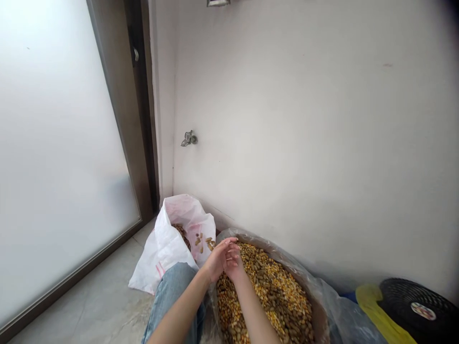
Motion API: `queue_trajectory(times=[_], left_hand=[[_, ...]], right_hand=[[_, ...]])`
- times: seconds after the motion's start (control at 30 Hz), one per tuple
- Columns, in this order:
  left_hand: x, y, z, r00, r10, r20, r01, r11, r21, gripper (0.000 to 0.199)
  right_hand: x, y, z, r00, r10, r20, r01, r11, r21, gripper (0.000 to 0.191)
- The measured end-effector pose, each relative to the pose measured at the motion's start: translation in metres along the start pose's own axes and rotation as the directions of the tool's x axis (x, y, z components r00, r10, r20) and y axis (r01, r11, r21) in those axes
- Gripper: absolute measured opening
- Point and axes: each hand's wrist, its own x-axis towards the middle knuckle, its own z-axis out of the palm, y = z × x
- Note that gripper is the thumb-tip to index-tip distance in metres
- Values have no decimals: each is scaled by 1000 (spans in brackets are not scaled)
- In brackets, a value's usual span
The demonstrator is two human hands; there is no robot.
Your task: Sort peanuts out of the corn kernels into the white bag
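Observation:
My left hand is beside my right hand, the two close together at the left rim of a large plastic-lined container. Corn kernels and unshelled peanuts fill that container. My left hand's fingers are curled and overlap my right hand; whether anything lies in them is hidden. The right hand's fingers are mostly covered. Several peanuts are in the air or against the inside of the open white sack, just left of my hands. More peanuts lie deeper inside the sack.
My jeans-covered knee is below the sack. A wall tap sticks out above it. A frosted door stands at the left, over a tiled floor. At the lower right are a yellow bag and a black fan-like grille.

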Motion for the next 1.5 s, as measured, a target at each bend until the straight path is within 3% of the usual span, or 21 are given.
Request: queue_trajectory(times=[0.13, 0.3, 0.4, 0.5, 0.57, 0.6, 0.7, 0.77, 0.87, 1.0, 1.1, 1.2, 1.3, 1.37, 1.5], left_hand=[[2, 3, -3, 984, 9, -180, -1, 999, 46, 25], [12, -4, -16, 889, 7, -458, 56, 991, 125, 19], [17, -13, -21, 867, 8, -498, 102, 976, 193, 16], [22, -26, -22, 887, 17, -462, 161, 926, 342, 19], [25, -38, -23, 920, 55, -388, 194, 796, 573, 22], [25, -46, -23, 944, 77, -320, 188, 673, 716, 23], [18, -76, -30, 999, 26, -45, 42, 111, 993, 30], [8, -102, -38, 990, -136, 33, -63, -220, 973, 47], [-9, -141, -54, 944, -328, -33, -133, -470, 872, 74], [-19, -180, -73, 939, -337, -71, -149, -583, 798, 81], [-15, -196, -84, 940, -341, -16, -218, -637, 740, 78], [-4, -204, -91, 899, -428, 89, -381, -668, 639, 79], [8, -209, -90, 854, -511, 92, -470, -685, 557, 77], [11, -212, -86, 852, -519, 60, -468, -705, 533, 71], [3, -210, -83, 888, -460, 22, -383, -712, 588, 61]], right_hand=[[-37, -4, -52, 991, 109, -80, -115, 991, -75, 17], [-104, -12, -164, 968, 25, -249, -21, 1000, 16, 24], [-141, -3, -224, 928, -50, -370, 79, 995, 63, 24], [-166, 21, -252, 869, -142, -474, 176, 984, 29, 25], [-172, 40, -254, 838, -203, -506, 224, 974, -21, 29], [-172, 48, -251, 825, -241, -512, 253, 966, -48, 32], [-172, 63, -236, 793, -329, -513, 326, 940, -99, 36], [-172, 65, -227, 796, -351, -494, 350, 932, -97, 37], [-174, 62, -219, 811, -355, -464, 361, 929, -79, 37], [-174, 62, -217, 791, -382, -478, 396, 915, -76, 36], [-173, 64, -215, 785, -397, -476, 417, 906, -69, 35], [-172, 64, -212, 784, -405, -471, 432, 900, -55, 34], [-172, 63, -210, 786, -396, -475, 429, 902, -41, 34], [-170, 62, -210, 788, -386, -479, 423, 906, -35, 33], [-166, 63, -212, 785, -391, -480, 422, 905, -46, 35]])
